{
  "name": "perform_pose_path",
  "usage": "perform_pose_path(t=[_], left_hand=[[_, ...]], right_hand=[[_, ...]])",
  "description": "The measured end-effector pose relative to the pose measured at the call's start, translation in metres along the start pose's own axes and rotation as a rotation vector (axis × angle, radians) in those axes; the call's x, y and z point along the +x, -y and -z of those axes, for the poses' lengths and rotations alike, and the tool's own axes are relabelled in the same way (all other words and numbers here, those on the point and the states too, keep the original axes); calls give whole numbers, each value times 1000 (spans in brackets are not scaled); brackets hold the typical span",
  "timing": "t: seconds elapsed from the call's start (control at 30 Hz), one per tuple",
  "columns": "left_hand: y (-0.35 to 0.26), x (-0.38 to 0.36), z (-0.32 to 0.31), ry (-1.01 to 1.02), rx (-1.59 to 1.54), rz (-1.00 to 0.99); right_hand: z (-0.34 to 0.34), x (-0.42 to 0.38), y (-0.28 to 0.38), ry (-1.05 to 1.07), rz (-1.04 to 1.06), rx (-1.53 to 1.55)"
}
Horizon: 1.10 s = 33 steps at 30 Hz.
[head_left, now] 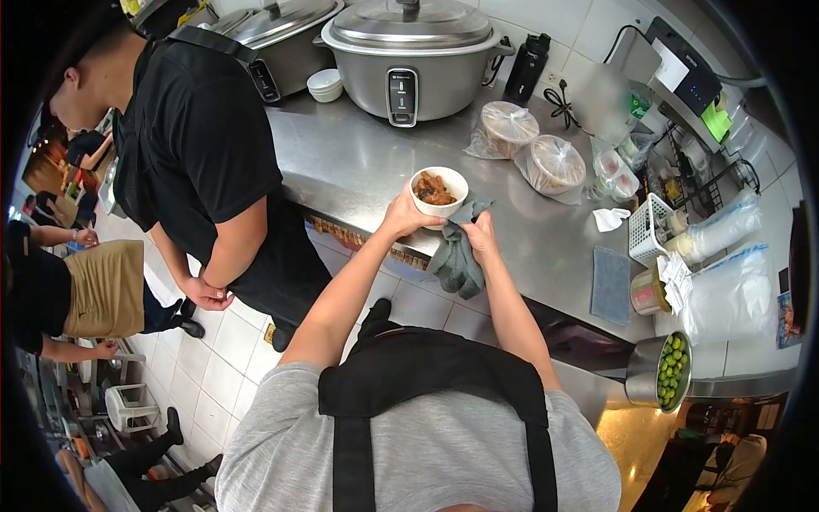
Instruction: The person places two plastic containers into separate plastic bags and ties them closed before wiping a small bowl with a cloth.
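A white bowl (pixel 461 186) of brown cooked food (pixel 435 189) is held over the front edge of the steel counter (pixel 341 145). My left hand (pixel 404 213) grips the bowl's left side, its fingers pressed against the wall. At the bowl's lower right, my right hand (pixel 480 235) is closed on a grey-green cloth (pixel 457 260), which hangs down past the counter edge and touches the bowl.
A large rice cooker (pixel 452 77) stands at the back, near bagged round containers (pixel 553 164). A white basket (pixel 646 229), a folded blue cloth (pixel 611 284) and a steel bowl of green fruit (pixel 646 375) are on the right. A co-worker in black (pixel 205 111) stands close on the left.
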<state>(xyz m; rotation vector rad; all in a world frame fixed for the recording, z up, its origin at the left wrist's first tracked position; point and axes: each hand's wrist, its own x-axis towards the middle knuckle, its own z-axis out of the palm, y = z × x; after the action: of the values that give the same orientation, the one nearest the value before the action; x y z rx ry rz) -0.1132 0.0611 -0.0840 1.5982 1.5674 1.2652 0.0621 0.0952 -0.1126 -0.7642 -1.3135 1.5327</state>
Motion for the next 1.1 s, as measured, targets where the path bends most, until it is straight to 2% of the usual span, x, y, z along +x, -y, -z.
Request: perform_pose_path(t=[0.03,0.1,0.2,0.23,0.33,0.43,0.53,0.67,0.73,0.8,0.83,0.87,0.9,1.0,1.1], left_hand=[[-1,-1,0,4,13,10],[-4,-3,-1,5,25,25],[-8,-6,-5,-59,109,45],[-9,-7,-4,-71,112,47],[-8,-8,-4,-86,103,48],[-7,-8,-5,-82,104,75],[-10,-10,-3,-82,112,88],[-14,-12,-4,-96,106,89],[-6,-11,-7,-142,-34,-7],[-7,-15,-6,-110,-22,65],[-10,-17,-7,-158,85,-14],[11,-11,-16,-191,-3,-70],[-4,-19,-7,-171,-31,16],[0,-20,-4,-162,67,53],[-2,-20,-4,-151,112,41]], right_hand=[[1,0,-2,-2,1,-2],[-14,-7,18,-113,86,-458],[-16,-1,18,-118,5,-363],[-12,-1,15,-67,83,-222],[-9,0,9,-17,85,-128],[-25,-6,27,-82,10,-142],[-14,-2,13,-15,-21,-82],[-23,-7,19,-66,-36,-133],[-9,3,-8,-78,90,-87],[14,12,-33,-103,-72,-333],[3,5,-12,-9,-47,-238],[-13,-2,14,27,-63,-239],[-15,-1,15,2,-86,-248],[-1,8,-13,-66,-64,-93],[3,6,-5,31,-75,-159]])
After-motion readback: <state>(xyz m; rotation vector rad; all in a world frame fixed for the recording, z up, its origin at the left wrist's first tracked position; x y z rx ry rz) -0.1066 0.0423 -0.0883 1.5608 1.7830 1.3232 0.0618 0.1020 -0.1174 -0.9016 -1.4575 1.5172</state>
